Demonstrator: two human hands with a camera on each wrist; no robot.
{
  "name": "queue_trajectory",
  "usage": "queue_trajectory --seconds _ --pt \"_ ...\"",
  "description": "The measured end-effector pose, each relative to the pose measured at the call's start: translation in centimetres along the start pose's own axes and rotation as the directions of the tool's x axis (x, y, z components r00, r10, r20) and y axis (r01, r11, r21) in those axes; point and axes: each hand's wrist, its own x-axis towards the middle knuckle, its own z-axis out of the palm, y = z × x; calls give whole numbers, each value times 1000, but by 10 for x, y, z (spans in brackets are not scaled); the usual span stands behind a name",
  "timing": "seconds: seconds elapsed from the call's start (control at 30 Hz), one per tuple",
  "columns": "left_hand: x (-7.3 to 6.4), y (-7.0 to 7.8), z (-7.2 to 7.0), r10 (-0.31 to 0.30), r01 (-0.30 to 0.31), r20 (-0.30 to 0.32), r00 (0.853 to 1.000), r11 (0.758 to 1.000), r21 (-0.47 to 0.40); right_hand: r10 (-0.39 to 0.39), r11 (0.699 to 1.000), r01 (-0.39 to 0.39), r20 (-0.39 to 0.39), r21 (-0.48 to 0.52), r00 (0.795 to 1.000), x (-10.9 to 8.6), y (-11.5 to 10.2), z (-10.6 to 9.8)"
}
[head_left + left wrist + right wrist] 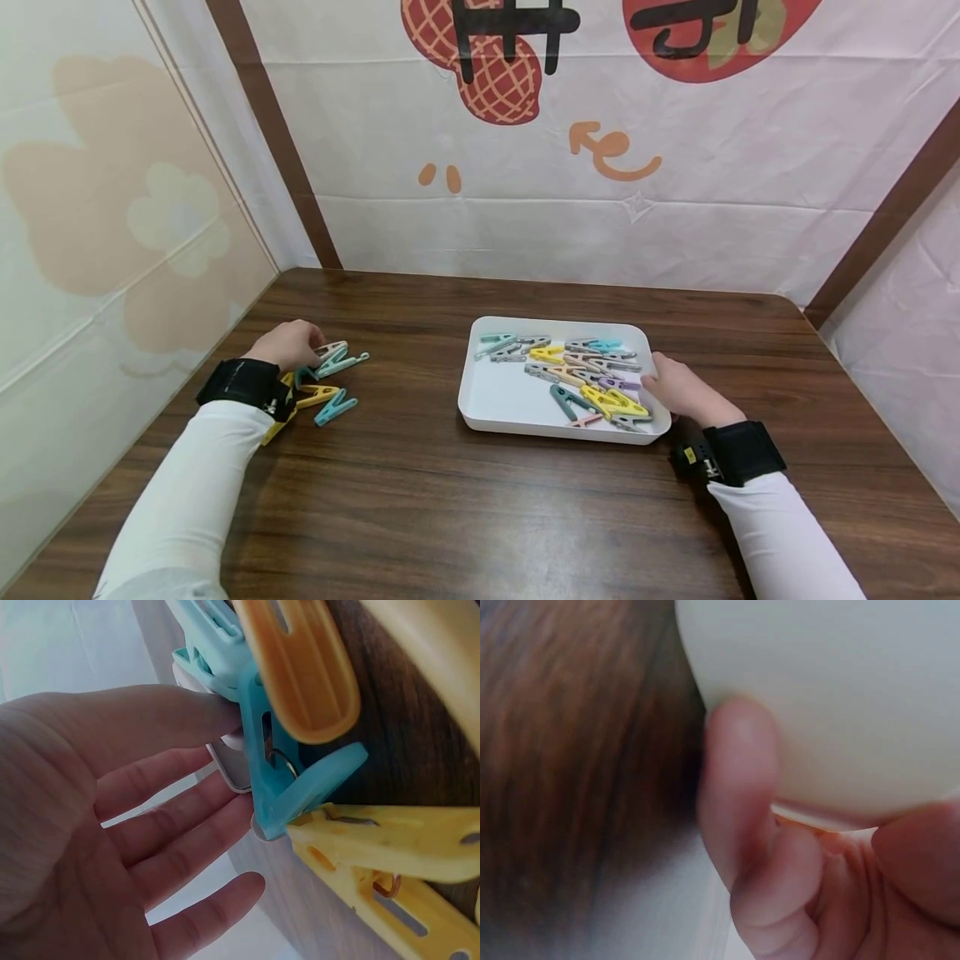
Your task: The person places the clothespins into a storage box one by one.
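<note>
At the left of the table, my left hand (287, 345) is over a small group of clothespins. In the left wrist view its thumb and index finger pinch a pale clothespin (234, 766), partly hidden behind a teal clothespin (262, 754). The other fingers are spread loosely. Near it lie a yellow clothespin (375, 840), an orange-yellow one (307, 667) and a light blue one (336, 407). My right hand (692, 393) grips the right edge of a white tray (498, 400), thumb at the rim. Several mixed-colour clothespins lie in the tray, mostly toward its back and right.
The dark wooden table (420, 508) carries the tray right of centre. A printed white curtain (525, 233) hangs behind the table's far edge, and another sheet (97, 250) stands along its left side. Both wrists wear black bands (240, 383).
</note>
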Motion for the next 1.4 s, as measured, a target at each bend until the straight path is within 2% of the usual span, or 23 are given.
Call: queue_trajectory --seconds 0.27,0.37,0.5,0.67,0.83,0.93,1.07,1.23,1.4 --pt "-2 3 -4 15 -15 -6 1000 999 -34 -6 1000 6 -5 -3 1000 -2 -1 -2" --pt "0 5 -7 30 -32 -45 999 999 -40 -6 1000 6 -6 -3 1000 -2 -1 -1" --pt "2 18 -12 63 -67 -109 992 997 -34 -4 1000 4 -8 -5 1000 -1 -1 -1" --pt "2 51 -17 139 -147 -165 976 988 -36 -6 1000 6 -15 -9 1000 0 -1 -2" --pt "1 92 -23 228 -246 -172 958 965 -94 -3 1000 3 -13 -5 1000 1 0 0" --pt "0 120 -25 297 -315 -188 936 946 -76 -9 1000 9 -13 0 1000 0 0 1" --pt "-3 155 -23 396 -408 -199 896 913 -22 -13 1000 13 -13 10 1000 1 1 1" --pt "-7 191 -12 491 -492 -153 858 870 32 -12 1000 12 -15 5 1000 1 1 1" --pt "-4 217 6 535 -527 -61 843 843 109 -14 1000 14 -18 5 1000 2 2 1"
